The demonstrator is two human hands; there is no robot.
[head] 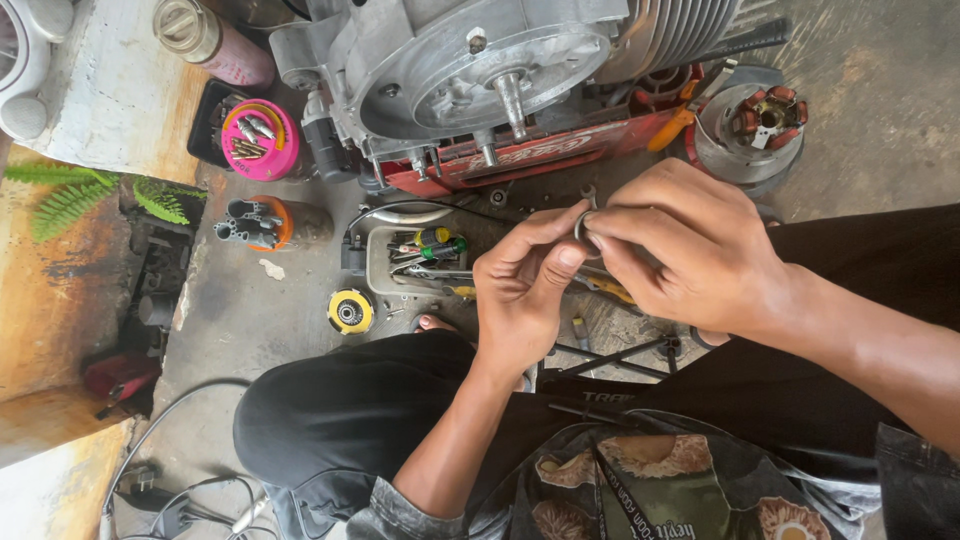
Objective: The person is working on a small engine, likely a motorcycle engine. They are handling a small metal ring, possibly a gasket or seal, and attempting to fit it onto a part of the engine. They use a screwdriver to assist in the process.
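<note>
My left hand (525,290) and my right hand (685,250) meet in the middle of the view, both pinching a small dark metal ring (583,226) between thumbs and fingertips. Just beyond them a grey engine case (450,60) with a protruding shaft (510,100) rests on a red crate (560,150). Part of the ring is covered by my fingers.
A tray of screwdrivers and tools (420,255) lies below the engine. A pink tub of bolts (258,138), an orange-ringed holder (262,220), a yellow disc (350,311) and a stator coil (762,118) sit on the concrete floor. Cables (190,490) trail at bottom left.
</note>
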